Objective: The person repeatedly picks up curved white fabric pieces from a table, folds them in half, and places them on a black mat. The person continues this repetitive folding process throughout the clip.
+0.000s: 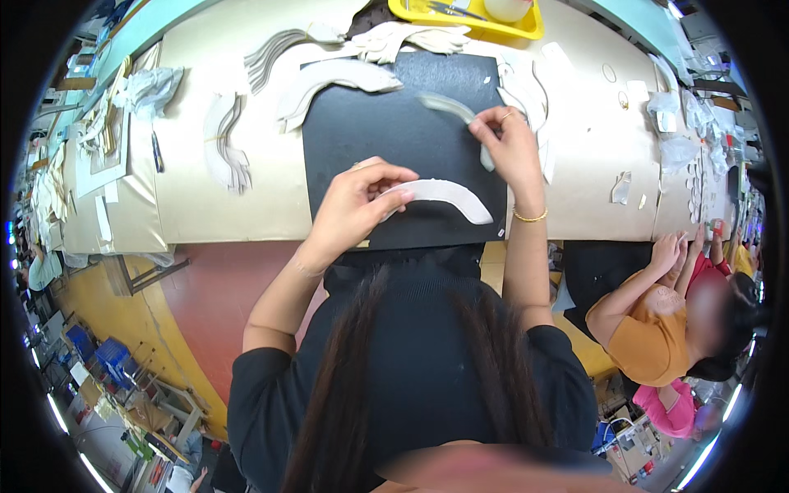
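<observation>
My left hand point(355, 201) pinches one end of a curved white strip point(450, 194), its arc reaching right over a black mat point(370, 140). Between the thumb and fingers of my right hand point(511, 152) is a second pale curved strip point(446, 104), slightly blurred, slanting over the far right part of the mat. The two strips are apart. A fanned pile of white curved pieces point(345, 76) lies across the mat's far left corner. More curved pieces point(538, 103) lie along its right edge, partly behind my right hand.
Beyond the mat lie a grey stack of curved strips point(283, 51), a heap of white pieces point(403, 39) and a yellow tray point(522, 29). A banded bundle point(223, 146) is on the left, with a pen point(157, 153) farther out. A person in an orange top point(649, 341) works at right.
</observation>
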### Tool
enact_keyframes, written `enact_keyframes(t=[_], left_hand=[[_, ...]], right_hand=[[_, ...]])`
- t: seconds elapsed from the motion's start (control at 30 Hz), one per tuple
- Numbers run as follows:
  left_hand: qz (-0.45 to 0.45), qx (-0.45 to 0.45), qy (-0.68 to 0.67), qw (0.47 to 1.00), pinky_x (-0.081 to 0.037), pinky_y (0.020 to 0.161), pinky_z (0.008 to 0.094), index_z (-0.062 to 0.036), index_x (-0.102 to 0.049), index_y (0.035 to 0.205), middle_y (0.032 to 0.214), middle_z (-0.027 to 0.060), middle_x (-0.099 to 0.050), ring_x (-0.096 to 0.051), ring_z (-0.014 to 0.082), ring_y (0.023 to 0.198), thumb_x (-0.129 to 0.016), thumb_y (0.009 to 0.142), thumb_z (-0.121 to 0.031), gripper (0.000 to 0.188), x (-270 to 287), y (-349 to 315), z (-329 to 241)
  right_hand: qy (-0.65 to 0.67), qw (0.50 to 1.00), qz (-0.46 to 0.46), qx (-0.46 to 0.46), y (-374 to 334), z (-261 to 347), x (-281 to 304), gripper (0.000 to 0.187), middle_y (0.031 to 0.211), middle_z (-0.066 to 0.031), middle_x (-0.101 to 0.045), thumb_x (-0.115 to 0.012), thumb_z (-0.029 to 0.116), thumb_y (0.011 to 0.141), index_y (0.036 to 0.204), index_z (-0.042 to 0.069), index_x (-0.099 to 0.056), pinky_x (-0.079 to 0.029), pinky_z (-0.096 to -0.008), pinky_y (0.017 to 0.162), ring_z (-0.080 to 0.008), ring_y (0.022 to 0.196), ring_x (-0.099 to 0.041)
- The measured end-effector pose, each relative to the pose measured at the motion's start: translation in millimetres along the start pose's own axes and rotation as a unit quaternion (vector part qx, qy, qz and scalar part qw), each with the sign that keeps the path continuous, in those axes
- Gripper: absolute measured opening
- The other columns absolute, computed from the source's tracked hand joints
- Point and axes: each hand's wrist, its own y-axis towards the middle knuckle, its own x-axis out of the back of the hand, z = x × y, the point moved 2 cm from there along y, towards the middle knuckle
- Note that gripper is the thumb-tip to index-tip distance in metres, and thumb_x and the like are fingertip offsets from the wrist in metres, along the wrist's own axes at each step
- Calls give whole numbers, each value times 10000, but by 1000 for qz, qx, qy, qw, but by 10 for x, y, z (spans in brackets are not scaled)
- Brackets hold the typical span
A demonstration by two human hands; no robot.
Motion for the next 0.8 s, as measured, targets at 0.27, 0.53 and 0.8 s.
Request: enact_keyframes(t=[0.27, 0.53, 0.8], left_hand=[[-227, -205, 329, 893, -456, 917, 387, -72, -712, 1186, 1142, 98, -607, -560, 293, 1041, -746, 884, -186, 324, 45, 163, 366], [-17, 21, 2, 1000, -520, 734, 237, 17, -704, 1120, 962, 77, -728, -677, 109, 844, -736, 932, -172, 268, 197, 0, 350], [-52, 105, 56, 992, -485, 512, 195, 40, -721, 979, 748, 70, -717, -671, 85, 600, -733, 935, -207, 251, 250, 151, 405]], right_hand=[[189, 981, 51, -4, -437, 391, 254, 183, 845, -29, -706, -665, 175, 978, 1049, 9, -697, -503, -244, 645, -85, 679, -639], [282, 933, 206, -87, -744, 398, -355, 222, 853, -51, -720, -686, 159, 969, 1062, -42, -687, -519, -224, 627, -75, 680, -670], [219, 951, 160, -148, -861, 96, -489, 277, 782, -105, -735, -705, 223, 956, 992, -52, -702, -545, -255, 608, -151, 682, -743]])
